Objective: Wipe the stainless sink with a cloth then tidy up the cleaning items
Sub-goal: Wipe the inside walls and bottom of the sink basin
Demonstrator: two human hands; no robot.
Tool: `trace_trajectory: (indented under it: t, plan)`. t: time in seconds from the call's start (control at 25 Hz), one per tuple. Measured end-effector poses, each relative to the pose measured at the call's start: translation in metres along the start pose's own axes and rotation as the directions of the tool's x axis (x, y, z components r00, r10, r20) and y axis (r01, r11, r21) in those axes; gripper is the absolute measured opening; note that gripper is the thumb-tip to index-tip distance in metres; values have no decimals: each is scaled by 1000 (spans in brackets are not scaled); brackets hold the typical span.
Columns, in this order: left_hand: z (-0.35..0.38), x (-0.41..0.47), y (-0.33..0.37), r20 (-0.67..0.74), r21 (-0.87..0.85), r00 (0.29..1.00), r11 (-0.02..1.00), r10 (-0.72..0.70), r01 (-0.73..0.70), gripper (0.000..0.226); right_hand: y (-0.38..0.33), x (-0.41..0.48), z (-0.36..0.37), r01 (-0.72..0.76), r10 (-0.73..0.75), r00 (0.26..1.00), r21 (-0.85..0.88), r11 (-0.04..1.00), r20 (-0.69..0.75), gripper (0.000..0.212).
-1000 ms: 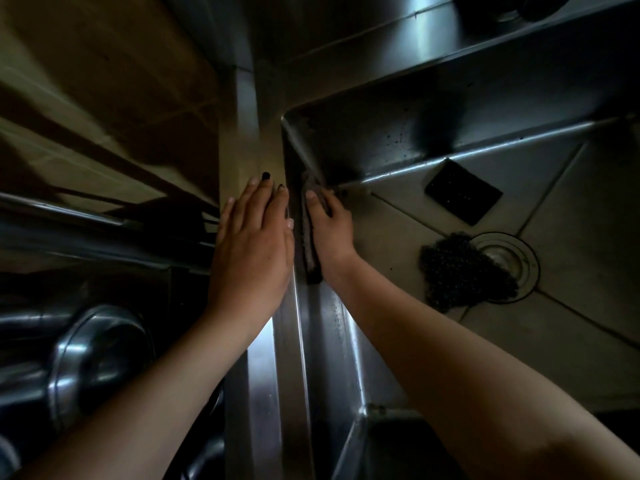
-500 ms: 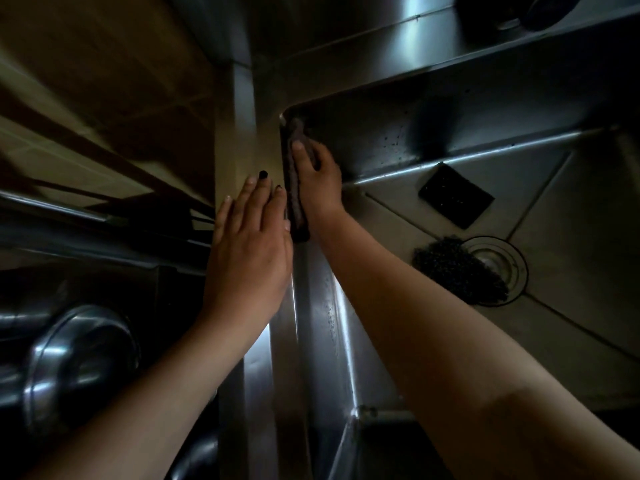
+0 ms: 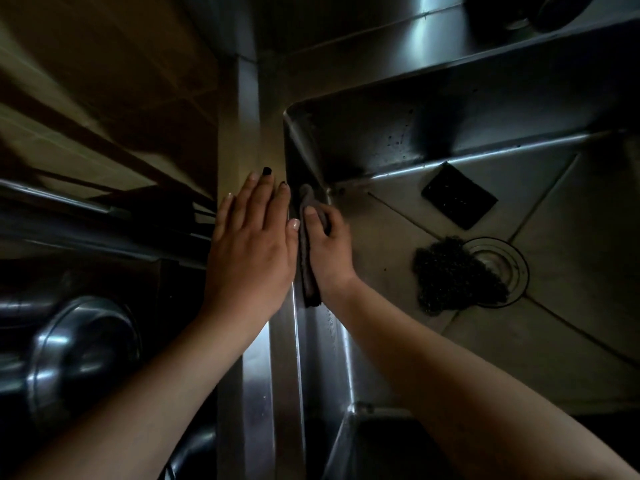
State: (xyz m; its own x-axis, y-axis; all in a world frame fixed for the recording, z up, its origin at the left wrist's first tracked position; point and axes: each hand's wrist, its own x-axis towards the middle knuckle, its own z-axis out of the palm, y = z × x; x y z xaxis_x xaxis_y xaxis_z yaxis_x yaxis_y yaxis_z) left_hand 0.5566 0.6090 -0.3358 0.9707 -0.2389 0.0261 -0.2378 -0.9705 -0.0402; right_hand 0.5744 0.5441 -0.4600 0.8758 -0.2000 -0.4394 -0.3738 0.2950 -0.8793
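Down the sink (image 3: 398, 140) wall the right hand (image 3: 330, 252) has slid, its grip pressed flat on the cloth (image 3: 308, 265). Just beside it, the left hand (image 3: 251, 249) lies open on the tabletop (image 3: 258, 375). Wiping looks half done. Beyond the grip, a sponge (image 3: 459, 199) and scrubber (image 3: 452, 275) still need tidying.

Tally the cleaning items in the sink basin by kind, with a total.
Cloth: 1, the cloth pressed to the sink's left wall by the right hand
Flat dark sponge pad: 1
Scouring ball: 1, beside the drain
Total: 3
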Motion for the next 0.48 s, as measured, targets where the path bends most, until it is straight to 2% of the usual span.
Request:
trace_trajectory:
  t: [0.08, 0.24, 0.4, 0.48]
  plan:
    - [0, 1, 0, 7, 14, 1000, 1000, -6, 6, 57, -9, 14, 3, 6, -6, 1000, -2, 1000, 5, 13]
    - [0, 2, 3, 23, 53, 1000, 999, -15, 14, 57, -7, 47, 6, -73, 72, 997, -54, 996, -34, 28]
    - [1, 1, 3, 21, 61, 1000, 998, -17, 16, 57, 13, 63, 1, -73, 69, 997, -125, 989, -38, 37]
    - [2, 0, 2, 11, 67, 1000, 998, -19, 18, 56, 27, 64, -4, -130, 122, 991, -173, 976, -53, 39]
